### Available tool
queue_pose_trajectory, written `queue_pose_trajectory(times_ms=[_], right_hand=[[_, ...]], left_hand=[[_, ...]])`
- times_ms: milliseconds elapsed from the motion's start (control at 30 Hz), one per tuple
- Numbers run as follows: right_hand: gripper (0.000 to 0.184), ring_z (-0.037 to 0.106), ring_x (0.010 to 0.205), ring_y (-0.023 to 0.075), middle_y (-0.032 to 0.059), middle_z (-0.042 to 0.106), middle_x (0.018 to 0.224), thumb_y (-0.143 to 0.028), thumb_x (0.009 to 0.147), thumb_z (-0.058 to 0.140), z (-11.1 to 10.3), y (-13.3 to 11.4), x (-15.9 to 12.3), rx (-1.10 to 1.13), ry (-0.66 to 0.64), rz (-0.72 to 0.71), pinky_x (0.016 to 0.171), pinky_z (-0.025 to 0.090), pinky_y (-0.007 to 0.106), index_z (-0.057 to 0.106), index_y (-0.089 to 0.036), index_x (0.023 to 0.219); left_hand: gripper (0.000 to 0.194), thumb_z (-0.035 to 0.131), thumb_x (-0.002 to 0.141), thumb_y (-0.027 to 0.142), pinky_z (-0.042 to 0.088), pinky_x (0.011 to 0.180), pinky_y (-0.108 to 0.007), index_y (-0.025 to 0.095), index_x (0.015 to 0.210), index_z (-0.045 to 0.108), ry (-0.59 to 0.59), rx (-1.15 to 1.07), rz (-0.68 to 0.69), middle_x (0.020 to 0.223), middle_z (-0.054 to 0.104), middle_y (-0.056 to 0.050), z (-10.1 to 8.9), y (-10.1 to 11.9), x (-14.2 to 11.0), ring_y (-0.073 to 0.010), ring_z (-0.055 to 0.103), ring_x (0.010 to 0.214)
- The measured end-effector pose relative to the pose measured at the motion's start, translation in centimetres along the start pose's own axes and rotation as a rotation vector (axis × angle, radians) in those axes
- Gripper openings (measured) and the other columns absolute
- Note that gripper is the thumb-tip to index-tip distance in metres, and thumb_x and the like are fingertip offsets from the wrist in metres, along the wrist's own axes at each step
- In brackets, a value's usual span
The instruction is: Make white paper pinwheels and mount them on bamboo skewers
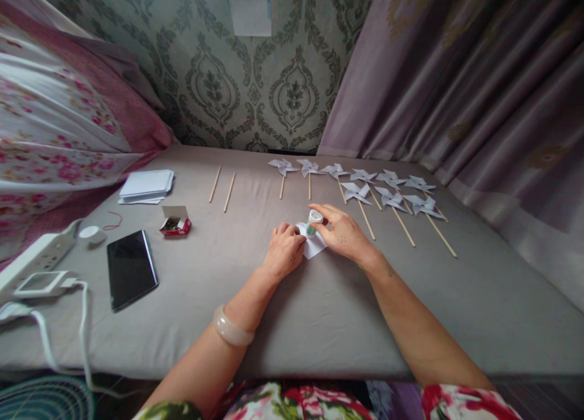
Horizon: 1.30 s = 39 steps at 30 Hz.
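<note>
White paper (312, 248) lies on the grey cloth (337, 316) between the 2 hands. The right hand (343, 232) grips a glue stick (314, 217), its lower end at the paper. Curled, the left hand (283, 251) rests at the paper's left edge (I cannot tell whether its fingers pinch it). Beyond, to the right, lie 9 pinwheels (357, 192); 2 bare sticks (230, 192) lie left of them, near an open red box (181, 231).

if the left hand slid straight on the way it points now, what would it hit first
Probably the white-and-green tube held in the right hand, just ahead of the left hand over the white paper; exact depth is unclear here.
</note>
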State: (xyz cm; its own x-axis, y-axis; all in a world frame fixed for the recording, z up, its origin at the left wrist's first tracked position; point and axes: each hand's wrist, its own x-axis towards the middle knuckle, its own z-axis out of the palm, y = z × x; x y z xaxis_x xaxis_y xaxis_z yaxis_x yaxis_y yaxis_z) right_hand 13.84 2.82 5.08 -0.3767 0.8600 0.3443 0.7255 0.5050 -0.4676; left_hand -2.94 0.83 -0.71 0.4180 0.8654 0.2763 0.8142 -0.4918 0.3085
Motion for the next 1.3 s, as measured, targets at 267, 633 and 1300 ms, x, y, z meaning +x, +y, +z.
queue_pose_trajectory(times_ms=[267, 633, 1300], right_hand=[[0.025, 0.059, 0.09, 0.0249, 0.0079, 0.071, 0.096, -0.029, 0.084, 0.057, -0.2, -0.8, 0.1, -0.198, 0.088, 0.035, 0.088, 0.03, 0.041, 0.065, -0.023, 0.107], [0.027, 0.058, 0.095, 0.025, 0.0096, 0.071, 0.102, -0.029, 0.088, 0.055, -0.3, -0.7, 0.3, -0.269, 0.063, 0.036, 0.088, 0.029, 0.038, 0.064, -0.019, 0.111], [0.042, 0.054, 0.107, 0.0241, 0.0111, 0.064, 0.118, -0.015, 0.088, 0.044, -2.3, -1.0, 0.3, -0.284, -0.196, -0.077, 0.094, 0.029, 0.039, 0.052, -0.016, 0.129]], left_hand=[[0.026, 0.046, 0.089, 0.025, 0.036, 0.081, -0.04, 0.023, 0.093, 0.072, 0.004, 0.013, -0.014, 0.108, 0.061, -0.01, 0.1, 0.0, -0.1, -0.0262, 0.046, 0.104], [0.026, 0.047, 0.089, 0.026, 0.036, 0.083, -0.039, 0.022, 0.092, 0.072, -0.008, 0.022, -0.027, 0.109, 0.061, -0.009, 0.0, 0.0, 0.0, -0.0261, 0.046, 0.104], [0.026, 0.047, 0.09, 0.026, 0.036, 0.085, -0.04, 0.024, 0.094, 0.073, -0.016, 0.019, -0.036, 0.108, 0.061, -0.009, -0.2, 0.1, 0.1, -0.0262, 0.045, 0.105]])
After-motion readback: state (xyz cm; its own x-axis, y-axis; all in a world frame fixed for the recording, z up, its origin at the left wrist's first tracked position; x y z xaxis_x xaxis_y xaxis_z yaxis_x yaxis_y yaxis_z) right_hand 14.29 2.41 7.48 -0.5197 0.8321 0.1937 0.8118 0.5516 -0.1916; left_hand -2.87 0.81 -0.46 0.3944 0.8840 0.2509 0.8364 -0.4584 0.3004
